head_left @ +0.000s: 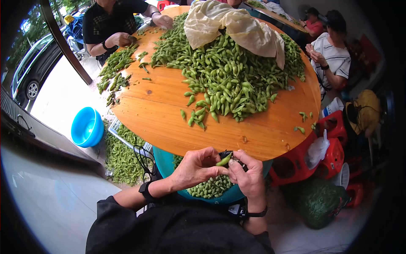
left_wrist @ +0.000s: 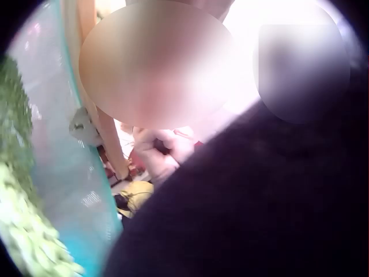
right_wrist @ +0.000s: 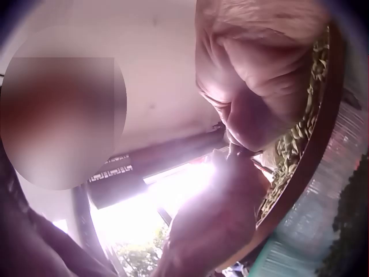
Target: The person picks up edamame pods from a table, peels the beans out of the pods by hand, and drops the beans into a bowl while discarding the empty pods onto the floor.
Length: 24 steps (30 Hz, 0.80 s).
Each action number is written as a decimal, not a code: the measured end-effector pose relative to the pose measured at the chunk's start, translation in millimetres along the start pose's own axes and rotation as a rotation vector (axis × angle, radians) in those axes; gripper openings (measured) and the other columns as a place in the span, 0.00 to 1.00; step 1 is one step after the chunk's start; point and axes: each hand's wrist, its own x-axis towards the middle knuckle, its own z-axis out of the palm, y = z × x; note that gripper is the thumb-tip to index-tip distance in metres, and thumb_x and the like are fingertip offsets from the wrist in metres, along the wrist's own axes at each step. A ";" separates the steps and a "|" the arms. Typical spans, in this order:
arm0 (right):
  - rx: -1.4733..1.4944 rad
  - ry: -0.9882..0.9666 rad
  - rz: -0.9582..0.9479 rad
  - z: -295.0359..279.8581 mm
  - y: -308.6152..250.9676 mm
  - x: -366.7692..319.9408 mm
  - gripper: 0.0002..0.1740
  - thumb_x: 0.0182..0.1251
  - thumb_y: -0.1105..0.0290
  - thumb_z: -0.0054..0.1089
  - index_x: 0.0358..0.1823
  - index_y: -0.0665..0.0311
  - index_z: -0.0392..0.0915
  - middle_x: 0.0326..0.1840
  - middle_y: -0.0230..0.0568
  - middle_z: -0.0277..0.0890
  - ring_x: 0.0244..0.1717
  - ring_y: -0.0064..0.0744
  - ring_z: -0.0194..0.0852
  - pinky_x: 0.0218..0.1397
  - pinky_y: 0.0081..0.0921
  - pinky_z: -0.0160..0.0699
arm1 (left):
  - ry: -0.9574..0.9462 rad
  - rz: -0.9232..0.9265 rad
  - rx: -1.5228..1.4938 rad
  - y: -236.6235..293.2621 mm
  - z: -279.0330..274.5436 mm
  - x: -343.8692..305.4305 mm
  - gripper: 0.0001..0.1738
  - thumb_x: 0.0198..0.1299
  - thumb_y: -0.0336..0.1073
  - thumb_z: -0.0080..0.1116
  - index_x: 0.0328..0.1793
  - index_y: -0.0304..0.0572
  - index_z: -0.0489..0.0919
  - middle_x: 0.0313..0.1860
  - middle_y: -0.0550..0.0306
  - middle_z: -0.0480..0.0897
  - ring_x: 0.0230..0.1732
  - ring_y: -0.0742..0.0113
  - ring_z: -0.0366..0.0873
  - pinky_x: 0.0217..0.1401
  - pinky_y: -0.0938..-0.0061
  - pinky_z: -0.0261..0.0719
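At the table's near edge, a green soybean pod (head_left: 224, 160) is pinched between my two hands. My left hand (head_left: 190, 169) holds one end with thumb and curled fingers. The thumb and fingers of my right hand (head_left: 250, 174) grip its other end. Something small and black shows behind the pod, among the fingertips. Below both hands, a teal basin (head_left: 160, 163) contains shelled green beans (head_left: 211, 189). In the right wrist view, my right hand (right_wrist: 259, 75) meets my left hand (right_wrist: 213, 210) at the fingertips, and the pod is hidden.
A large heap of soybean pods (head_left: 232, 76) covers much of the wooden table (head_left: 156, 114), partly under a cream cloth (head_left: 228, 23). More pods lie on the floor by a blue basin (head_left: 86, 127). Red stools (head_left: 296, 163) stand at right. A person (head_left: 114, 29) sits across the table.
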 end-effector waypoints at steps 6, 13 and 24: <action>-0.053 0.107 -0.061 7.2 6.2 -2.3 0.08 0.70 0.80 0.57 0.46 0.80 0.76 0.34 0.33 0.70 0.23 0.16 0.70 0.22 0.16 0.68 | 0.045 0.154 0.588 16.6 -2.5 4.4 0.14 0.71 0.40 0.60 0.39 0.34 0.79 0.22 0.62 0.81 0.23 0.79 0.76 0.24 0.81 0.72; -0.651 0.215 -0.386 13.9 13.3 0.9 0.09 0.64 0.82 0.59 0.45 0.77 0.78 0.34 0.45 0.73 0.28 0.38 0.78 0.29 0.29 0.75 | -0.125 -0.206 0.144 16.5 -11.9 11.8 0.16 0.77 0.42 0.49 0.48 0.35 0.77 0.28 0.60 0.80 0.28 0.76 0.77 0.31 0.79 0.75; -0.788 0.328 -0.546 28.8 8.5 2.3 0.08 0.61 0.83 0.59 0.43 0.74 0.79 0.33 0.48 0.70 0.30 0.47 0.76 0.31 0.35 0.75 | 0.091 -0.118 -0.274 -7.2 16.4 5.1 0.11 0.67 0.27 0.40 0.51 0.38 0.72 0.30 0.66 0.70 0.29 0.80 0.64 0.30 0.80 0.65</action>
